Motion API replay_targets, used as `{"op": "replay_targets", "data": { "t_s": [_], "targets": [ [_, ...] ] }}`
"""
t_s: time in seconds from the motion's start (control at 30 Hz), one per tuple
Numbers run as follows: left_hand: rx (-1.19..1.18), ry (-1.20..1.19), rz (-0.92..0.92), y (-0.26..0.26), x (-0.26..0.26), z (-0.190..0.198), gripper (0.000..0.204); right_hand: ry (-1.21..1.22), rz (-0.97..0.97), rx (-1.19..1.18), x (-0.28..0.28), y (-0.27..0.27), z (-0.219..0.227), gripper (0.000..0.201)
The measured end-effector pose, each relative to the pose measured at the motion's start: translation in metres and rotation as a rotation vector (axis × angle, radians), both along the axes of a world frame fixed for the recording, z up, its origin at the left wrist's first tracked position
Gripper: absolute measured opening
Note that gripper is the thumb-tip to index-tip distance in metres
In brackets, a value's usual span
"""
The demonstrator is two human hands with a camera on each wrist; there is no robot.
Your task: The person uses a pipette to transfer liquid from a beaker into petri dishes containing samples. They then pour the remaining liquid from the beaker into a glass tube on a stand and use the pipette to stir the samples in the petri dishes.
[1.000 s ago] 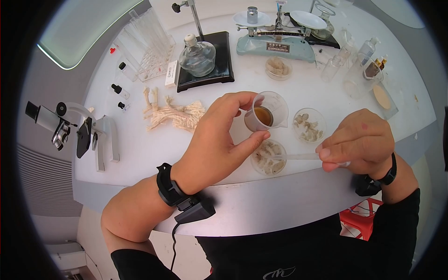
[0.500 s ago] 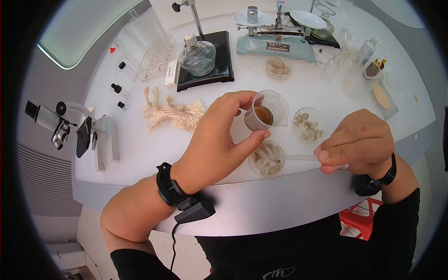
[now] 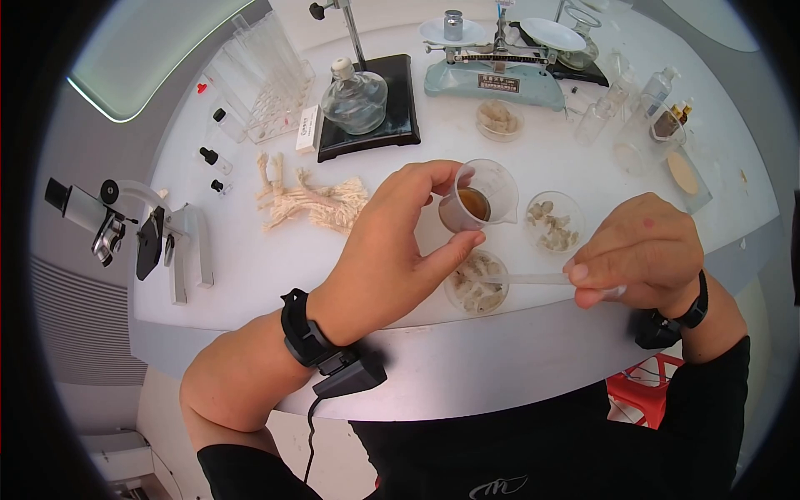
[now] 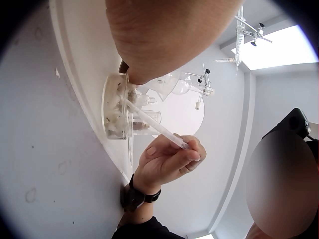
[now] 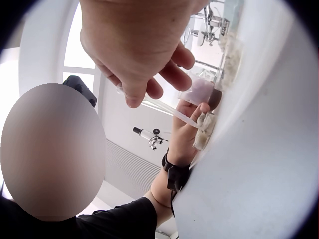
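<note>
The left hand [image 3: 392,242] holds a clear plastic beaker [image 3: 493,193] with brown liquid, tilted, between thumb and fingers. In the right hand [image 3: 642,254] a translucent dropper [image 3: 533,279] is pinched and lies nearly level, its tip over a round dish [image 3: 479,296] of pale, dark-flecked pieces. That dish stands by the left thumb near the table's front edge. The left wrist view shows the dropper [image 4: 157,125] slanting from the right hand [image 4: 172,162] into the dish [image 4: 115,134]. A second dish [image 3: 553,223] of similar pieces lies between the hands.
Beyond the hands stand a balance [image 3: 493,83], a third dish [image 3: 500,121] and a round flask [image 3: 355,104] on a black stand. Pale, branching material [image 3: 312,202] and a microscope [image 3: 150,237] are at the left. Glass bottles [image 3: 593,123] are at the back right.
The dish under the dropper has shifted slightly left since the earliest frame. The hands, beaker and dropper have barely moved.
</note>
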State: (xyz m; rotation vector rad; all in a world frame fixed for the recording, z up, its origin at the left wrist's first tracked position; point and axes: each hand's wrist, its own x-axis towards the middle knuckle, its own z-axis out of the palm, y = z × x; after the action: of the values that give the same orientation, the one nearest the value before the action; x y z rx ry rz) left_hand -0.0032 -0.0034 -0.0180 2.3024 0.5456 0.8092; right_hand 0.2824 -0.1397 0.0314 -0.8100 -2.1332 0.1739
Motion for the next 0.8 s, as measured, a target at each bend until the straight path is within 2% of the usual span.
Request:
{"op": "replay_targets", "data": {
  "t_s": [0.47,0.8],
  "targets": [
    [-0.005,0.001,0.004,-0.0003,0.0000,0.0004,0.058,0.026,-0.019,-0.027,0.0016,-0.0005,-0.0020,0.026],
    [0.004,0.005,0.002,0.0002,-0.0002,-0.0001,0.058,0.002,-0.026,-0.029,0.0030,-0.0011,0.0001,0.033]
  ]
}}
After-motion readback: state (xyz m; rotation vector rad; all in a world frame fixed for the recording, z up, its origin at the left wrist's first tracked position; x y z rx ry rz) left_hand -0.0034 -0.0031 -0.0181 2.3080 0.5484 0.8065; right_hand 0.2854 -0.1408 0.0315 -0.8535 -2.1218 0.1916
